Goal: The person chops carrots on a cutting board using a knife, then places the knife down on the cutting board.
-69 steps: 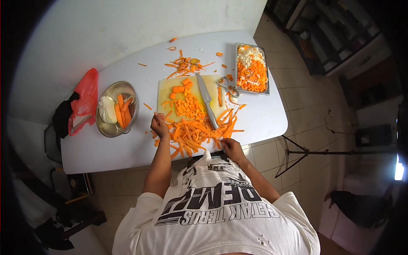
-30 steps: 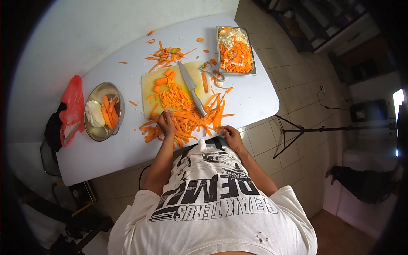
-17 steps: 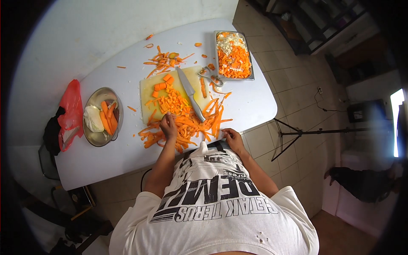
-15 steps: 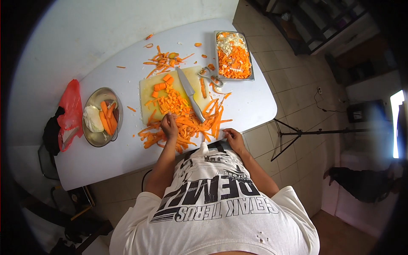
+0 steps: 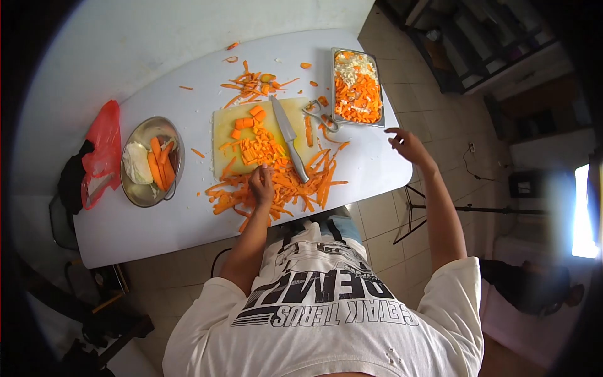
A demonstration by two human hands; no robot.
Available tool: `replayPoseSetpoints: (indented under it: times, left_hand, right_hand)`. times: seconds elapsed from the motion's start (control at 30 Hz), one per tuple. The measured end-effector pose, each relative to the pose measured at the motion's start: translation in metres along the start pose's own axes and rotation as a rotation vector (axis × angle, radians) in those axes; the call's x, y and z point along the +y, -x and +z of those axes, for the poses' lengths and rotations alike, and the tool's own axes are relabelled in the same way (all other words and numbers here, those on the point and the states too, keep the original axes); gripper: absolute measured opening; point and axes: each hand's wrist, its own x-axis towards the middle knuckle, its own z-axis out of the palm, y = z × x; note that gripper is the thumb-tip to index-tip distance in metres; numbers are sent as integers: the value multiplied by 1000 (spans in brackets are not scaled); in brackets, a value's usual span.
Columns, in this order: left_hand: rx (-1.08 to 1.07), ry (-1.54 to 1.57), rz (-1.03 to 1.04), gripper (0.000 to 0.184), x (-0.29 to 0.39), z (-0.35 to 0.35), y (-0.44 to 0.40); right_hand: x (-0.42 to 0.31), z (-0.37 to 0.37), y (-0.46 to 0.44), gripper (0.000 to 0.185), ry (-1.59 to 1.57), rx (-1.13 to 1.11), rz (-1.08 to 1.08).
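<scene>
My left hand [image 5: 262, 184] rests at the near edge of the yellowish cutting board [image 5: 225, 135], over a heap of carrot peels [image 5: 320, 182]. Its fingers are curled together, and whatever they may hold is hidden. On the board lie cut carrot pieces [image 5: 260, 151], thicker carrot chunks [image 5: 244, 124] and a knife [image 5: 294, 147] with a grey handle pointing towards me. My right hand [image 5: 407, 147] hovers off the table's right edge with fingers apart and nothing in them. Closest to it is a metal tray [image 5: 358, 122] of chopped carrot and a chopped white vegetable.
At left, a steel bowl [image 5: 130, 191] holds whole carrots and a pale vegetable, beside a red plastic bag [image 5: 103, 151]. A grey looped tool [image 5: 321, 116] lies by the tray. More peels [image 5: 248, 85] are scattered behind the board. A tripod [image 5: 414, 210] stands right of the table.
My right hand has moved right and forward, from the table's front edge to beside the tray, and its fingers have spread. My left hand stays by the peels. The view has shifted slightly.
</scene>
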Motion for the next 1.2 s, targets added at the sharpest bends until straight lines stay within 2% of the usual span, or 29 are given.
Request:
replayPoseSetpoints:
  times: [0.07,0.17,0.27,0.3,0.33,0.37,0.4,0.5,0.57,0.7,0.83,0.9,0.93,0.97,1.03,1.1,1.17,1.2]
  left_hand:
    - [-20,1,21,40,4,0,4]
    - [-71,-17,-11,39,8,-4,6]
    - [-125,-136,-27,38,22,-19,7]
    - [-110,-138,-9,38,22,-24,6]
    - [-95,-138,13,39,21,-26,1]
    - [-85,-139,28,39,19,-29,1]
    - [-61,-109,47,43,13,-30,-3]
    - [-30,-110,-36,44,20,-35,-8]
    - [-14,-97,-22,44,21,-37,-9]
    - [18,-102,18,43,17,-34,-3]
    - [-28,-76,-90,40,12,-19,8]
    - [-64,-89,-120,39,25,-9,11]
    - [-80,-81,-81,39,26,-5,11]
    - [-94,-74,-45,38,25,-2,12]
    - [-92,-42,0,37,19,1,16]
    - [-44,2,10,36,10,-1,21]
    - [7,-65,0,33,16,-11,29]
    - [68,-57,8,33,12,-14,31]
  right_hand:
    - [-20,-7,-14,35,26,-30,0]
    - [-25,20,-49,42,47,-18,-116]
    - [-77,41,-71,52,114,-130,-261]
    - [-111,37,-68,57,75,-212,-342]
    - [-139,37,-70,60,113,-281,-332]
    - [-154,47,-76,66,71,-250,-468]
    - [-169,57,-81,71,36,-284,-486]
    - [-202,81,-91,73,63,-335,-595]
    - [-215,88,-88,73,39,-398,-589]
    - [-200,117,-82,71,-3,-372,-592]
    - [-169,156,-60,65,-125,-450,-509]
    - [-148,181,-44,56,-376,-575,-362]
    - [-135,199,-35,48,-275,-428,-478]
    - [-119,217,-26,45,-380,-341,-571]
    - [-112,203,5,46,-395,-396,-466]
    - [-83,209,28,39,-550,-474,-275]
    - [-44,215,51,36,-763,-452,-208]
    - [-29,206,62,33,-775,-445,-151]
